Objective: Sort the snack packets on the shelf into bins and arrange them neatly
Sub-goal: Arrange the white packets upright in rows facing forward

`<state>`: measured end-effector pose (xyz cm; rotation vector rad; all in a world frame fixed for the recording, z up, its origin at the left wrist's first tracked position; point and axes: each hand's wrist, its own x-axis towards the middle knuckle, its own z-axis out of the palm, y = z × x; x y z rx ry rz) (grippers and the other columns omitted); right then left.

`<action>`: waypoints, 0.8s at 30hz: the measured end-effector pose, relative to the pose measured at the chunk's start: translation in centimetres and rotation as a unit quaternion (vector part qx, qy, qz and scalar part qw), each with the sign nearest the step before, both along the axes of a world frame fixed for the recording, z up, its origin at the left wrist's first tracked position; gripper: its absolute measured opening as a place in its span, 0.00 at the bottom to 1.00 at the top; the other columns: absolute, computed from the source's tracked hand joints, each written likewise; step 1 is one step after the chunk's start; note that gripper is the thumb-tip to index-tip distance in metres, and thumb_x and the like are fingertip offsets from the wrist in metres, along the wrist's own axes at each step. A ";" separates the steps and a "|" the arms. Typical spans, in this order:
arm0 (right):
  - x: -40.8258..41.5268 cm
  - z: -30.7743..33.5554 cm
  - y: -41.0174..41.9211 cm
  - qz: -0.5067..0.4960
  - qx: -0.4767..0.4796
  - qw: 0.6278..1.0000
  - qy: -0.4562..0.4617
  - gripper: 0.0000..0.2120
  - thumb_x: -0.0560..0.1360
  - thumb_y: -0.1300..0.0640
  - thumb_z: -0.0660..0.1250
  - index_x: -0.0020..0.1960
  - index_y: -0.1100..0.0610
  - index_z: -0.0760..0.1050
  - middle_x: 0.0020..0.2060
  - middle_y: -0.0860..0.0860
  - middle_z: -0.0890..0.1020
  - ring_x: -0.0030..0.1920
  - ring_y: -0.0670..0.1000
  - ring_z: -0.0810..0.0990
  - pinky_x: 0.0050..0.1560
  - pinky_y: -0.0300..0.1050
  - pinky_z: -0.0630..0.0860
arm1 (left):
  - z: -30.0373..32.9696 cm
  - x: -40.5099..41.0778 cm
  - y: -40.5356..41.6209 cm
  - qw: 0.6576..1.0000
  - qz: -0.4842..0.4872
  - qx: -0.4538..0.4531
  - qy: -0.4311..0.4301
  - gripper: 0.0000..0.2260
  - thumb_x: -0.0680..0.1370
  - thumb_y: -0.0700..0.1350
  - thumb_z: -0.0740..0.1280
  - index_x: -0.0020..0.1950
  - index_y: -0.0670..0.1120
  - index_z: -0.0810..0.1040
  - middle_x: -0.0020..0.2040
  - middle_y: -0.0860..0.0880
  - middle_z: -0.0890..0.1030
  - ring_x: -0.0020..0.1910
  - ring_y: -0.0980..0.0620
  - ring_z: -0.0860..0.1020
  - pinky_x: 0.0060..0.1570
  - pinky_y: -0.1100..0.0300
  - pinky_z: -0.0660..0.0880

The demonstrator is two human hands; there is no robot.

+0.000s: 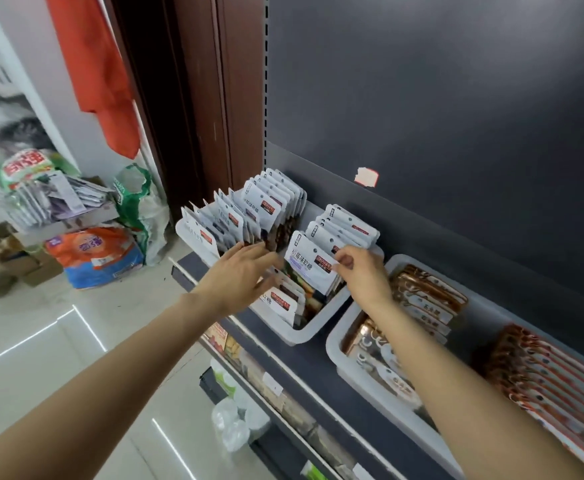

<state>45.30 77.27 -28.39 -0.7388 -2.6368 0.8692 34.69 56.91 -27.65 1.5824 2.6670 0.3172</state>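
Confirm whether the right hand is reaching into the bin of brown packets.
No. The right hand pinches a white packet in the left bin, not in the brown-packet bin.

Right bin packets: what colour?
Copper-brown with white lower parts, lying in rows in the right bin; packets show best in the head view.

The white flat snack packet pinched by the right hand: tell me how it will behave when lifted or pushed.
The white flat snack packet looks thin and pouch-like, so it will probably flex rather than stay rigid. The right hand holds it by fingertips at its top edge alone, suggesting it is light. Standing on edge among neighbours in the white plastic bin, it would likely tip over if pushed.
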 end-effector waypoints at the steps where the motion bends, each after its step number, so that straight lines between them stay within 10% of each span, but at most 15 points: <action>1: -0.1 0.0 0.1 0.002 -0.005 1.000 0.008 0.07 0.76 0.59 0.68 0.52 0.58 0.79 0.46 0.52 0.83 0.48 0.50 0.80 0.52 0.51 0.78 | 0.1 0.2 0.0 1.000 0.006 0.004 -0.006 0.16 0.81 0.55 0.55 0.65 0.50 0.71 0.71 0.47 0.69 0.75 0.49 0.60 0.75 0.49 0.51; 17: 1.1 -1.2 -1.6 0.061 -0.012 0.995 0.083 0.13 0.76 0.61 0.67 0.60 0.59 0.79 0.52 0.52 0.84 0.50 0.50 0.82 0.52 0.45 0.79 | -0.8 1.1 1.2 1.000 0.013 -0.006 -0.028 0.25 0.80 0.60 0.50 0.76 0.54 0.60 0.77 0.49 0.59 0.77 0.51 0.51 0.74 0.52 0.50; 21: 1.5 -0.3 -0.9 0.110 -0.071 0.990 0.054 0.13 0.76 0.57 0.67 0.59 0.57 0.79 0.53 0.50 0.83 0.49 0.41 0.78 0.49 0.26 0.72 | -0.3 1.0 2.4 0.998 -0.010 -0.046 -0.047 0.29 0.76 0.60 0.42 0.77 0.57 0.54 0.78 0.54 0.52 0.77 0.55 0.45 0.74 0.53 0.41; 24: 1.8 -0.3 -0.1 0.119 -0.130 0.984 0.031 0.13 0.78 0.56 0.64 0.62 0.53 0.78 0.58 0.48 0.81 0.54 0.40 0.76 0.58 0.35 0.74 | -0.2 0.9 3.2 0.997 -0.017 -0.055 -0.042 0.30 0.75 0.62 0.38 0.77 0.59 0.53 0.78 0.55 0.52 0.77 0.56 0.44 0.74 0.52 0.40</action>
